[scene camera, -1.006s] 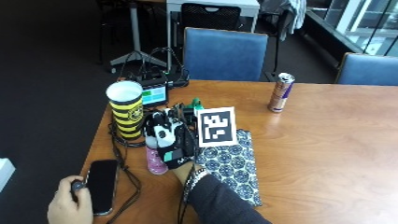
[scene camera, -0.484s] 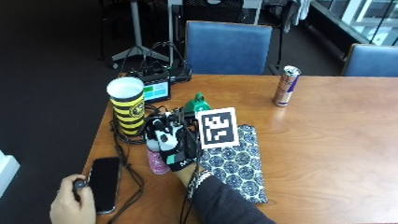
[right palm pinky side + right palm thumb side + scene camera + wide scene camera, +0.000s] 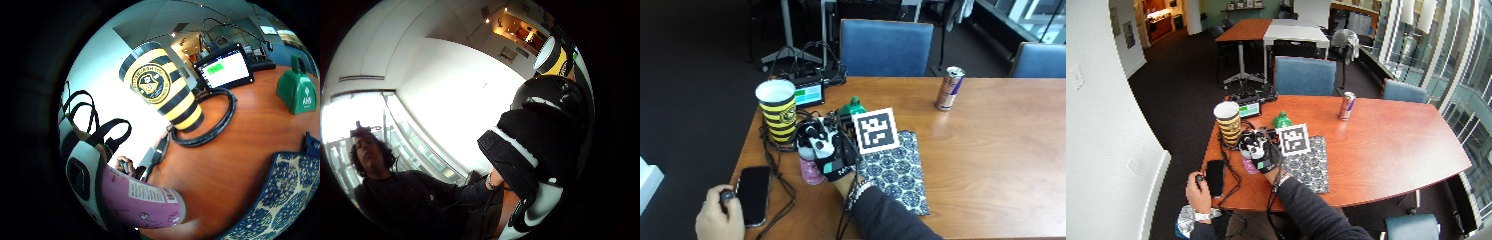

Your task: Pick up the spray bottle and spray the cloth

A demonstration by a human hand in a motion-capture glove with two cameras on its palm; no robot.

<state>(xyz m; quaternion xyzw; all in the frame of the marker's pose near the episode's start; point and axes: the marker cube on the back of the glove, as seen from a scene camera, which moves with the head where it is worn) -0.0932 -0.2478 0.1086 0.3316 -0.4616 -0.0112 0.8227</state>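
We see the gloved right hand (image 3: pixel 828 152) with its grip curled round a pink spray bottle (image 3: pixel 810 170), which stands on the wooden worktop (image 3: pixel 986 145) just beside a blue patterned cloth (image 3: pixel 896 172). A yellow-and-black striped cup (image 3: pixel 778 111) stands close behind the bottle. The bare hand (image 3: pixel 718 217) touches a phone (image 3: pixel 754 187).

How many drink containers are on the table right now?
2. A striped cup stands near the table's left edge, behind the gloved hand; a can stands toward the far edge, right of the cloth. None seem hidden.
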